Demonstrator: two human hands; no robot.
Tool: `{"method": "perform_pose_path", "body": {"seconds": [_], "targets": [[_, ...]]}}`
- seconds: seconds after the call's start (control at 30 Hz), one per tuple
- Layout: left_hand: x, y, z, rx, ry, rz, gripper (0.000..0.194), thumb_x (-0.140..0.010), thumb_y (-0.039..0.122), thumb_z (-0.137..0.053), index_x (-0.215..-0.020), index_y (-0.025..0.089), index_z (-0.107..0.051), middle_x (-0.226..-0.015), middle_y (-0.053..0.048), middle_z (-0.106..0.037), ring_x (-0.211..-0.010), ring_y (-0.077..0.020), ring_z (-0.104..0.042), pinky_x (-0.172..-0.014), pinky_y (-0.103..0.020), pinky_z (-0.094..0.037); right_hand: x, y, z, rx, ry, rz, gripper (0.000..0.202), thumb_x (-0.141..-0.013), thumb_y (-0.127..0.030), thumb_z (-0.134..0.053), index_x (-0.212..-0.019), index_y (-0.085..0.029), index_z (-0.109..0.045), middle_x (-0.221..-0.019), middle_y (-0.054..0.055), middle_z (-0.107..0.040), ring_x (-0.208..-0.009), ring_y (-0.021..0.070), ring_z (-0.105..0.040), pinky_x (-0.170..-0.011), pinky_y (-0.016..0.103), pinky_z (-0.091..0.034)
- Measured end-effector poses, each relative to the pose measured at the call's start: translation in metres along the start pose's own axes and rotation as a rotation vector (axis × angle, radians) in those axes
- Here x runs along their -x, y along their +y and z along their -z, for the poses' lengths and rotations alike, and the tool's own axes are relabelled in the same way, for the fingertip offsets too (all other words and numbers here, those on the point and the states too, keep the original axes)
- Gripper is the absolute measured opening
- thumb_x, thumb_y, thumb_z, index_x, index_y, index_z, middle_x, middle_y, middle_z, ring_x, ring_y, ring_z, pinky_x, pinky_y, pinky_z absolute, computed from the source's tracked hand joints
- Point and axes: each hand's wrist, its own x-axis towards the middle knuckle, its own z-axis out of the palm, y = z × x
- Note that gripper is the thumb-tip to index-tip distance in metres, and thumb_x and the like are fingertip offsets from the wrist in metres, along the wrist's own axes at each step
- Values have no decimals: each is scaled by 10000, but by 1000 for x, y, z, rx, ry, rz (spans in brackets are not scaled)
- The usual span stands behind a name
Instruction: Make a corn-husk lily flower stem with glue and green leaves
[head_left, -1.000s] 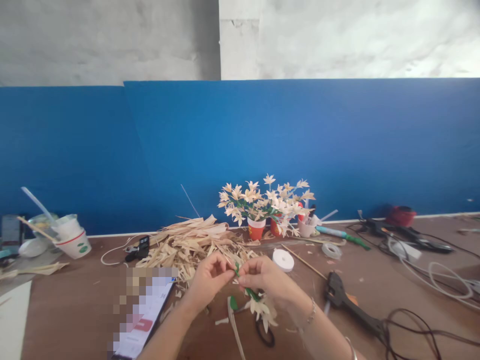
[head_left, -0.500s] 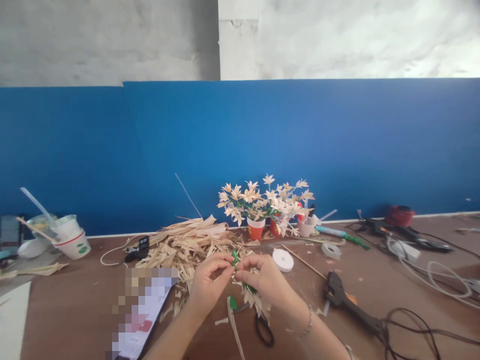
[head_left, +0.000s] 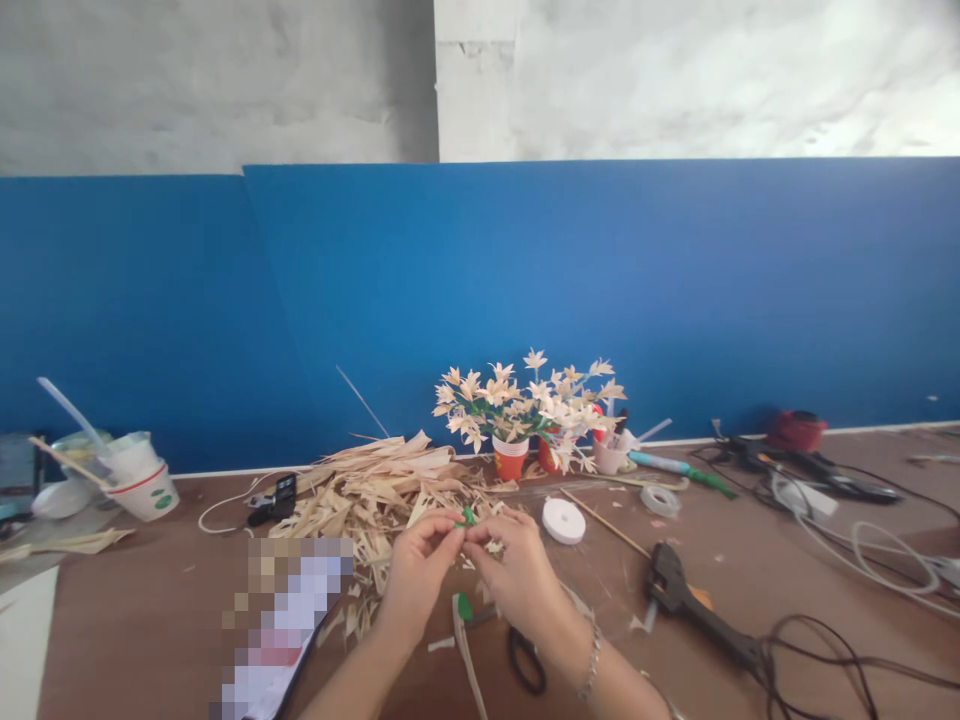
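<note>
My left hand (head_left: 421, 572) and my right hand (head_left: 516, 568) meet over the middle of the table, thumbs and fingertips pinched together. Between them shows a small green strip (head_left: 467, 516), mostly covered by the fingers. A thin pale wire (head_left: 362, 401) slants up to the left in line with my fingertips; its lower part is lost against the husks. Below the hands lie a pale strip (head_left: 470, 655) with a green end and the black handle of what looks like scissors (head_left: 527, 662). A white tape roll (head_left: 563, 521) rests right of my right hand.
Dry husk strips (head_left: 360, 485) are heaped behind the hands. Pale husk flowers (head_left: 525, 395) stand in a red cup (head_left: 510, 460). At right lie a glue gun (head_left: 694, 605) and cables (head_left: 825, 650). At left are a blurred phone (head_left: 289, 630) and a white cup (head_left: 146, 492).
My right hand has turned, its wrist shifting left, and the pale flower petals seen below it are now mostly hidden. The thin wire has moved slightly left and down. Less green shows between the fingers.
</note>
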Motion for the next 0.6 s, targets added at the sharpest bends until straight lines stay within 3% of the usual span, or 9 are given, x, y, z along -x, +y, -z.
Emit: {"method": "perform_pose_path", "body": {"seconds": [0.13, 0.3, 0.4, 0.5, 0.6], "targets": [[0, -2, 0, 31, 20, 36, 110, -674, 247, -643, -619, 153, -647, -861, -62, -621, -872, -206, -574, -798, -304, -444, -1, -2, -1, -54, -17, -104, 122, -721, -204, -604, -620, -199, -672, -652, 2, -692, -711, 184, -595, -776, 301, -379], [-4, -5, 4, -13, 8, -17, 124, -683, 266, -641, -631, 153, -640, -851, -62, -618, -856, -205, -569, -780, -300, -446, -6, -4, 14, -60, -184, -100, 170, -708, -172, -562, -770, -207, -717, -731, 16, -714, -642, 159, -613, -657, 250, -429], [-7, -3, 7, -32, -50, -16, 149, -702, 287, -631, -636, 153, -634, -889, -63, -603, -842, -197, -567, -747, -291, -452, -9, -5, 27, 94, -110, -90, 166, -746, -209, -539, -692, -199, -696, -686, 31, -697, -655, 176, -609, -696, 283, -431], [-7, 1, 8, -100, -145, 3, 172, -702, 284, -635, -596, 149, -624, -970, -75, -568, -848, -196, -564, -730, -289, -451, -12, -4, 34, 45, -7, 7, 181, -768, -172, -505, -828, -192, -674, -881, 60, -688, -855, 199, -599, -797, 308, -420], [-5, 5, 8, -182, -230, -42, 131, -696, 220, -639, -584, 155, -620, -972, -73, -555, -906, -206, -547, -797, -307, -428, -11, -3, 33, -102, -116, 36, 275, -757, -123, -480, -957, -195, -653, -978, 61, -661, -876, 181, -587, -767, 284, -438]]}}
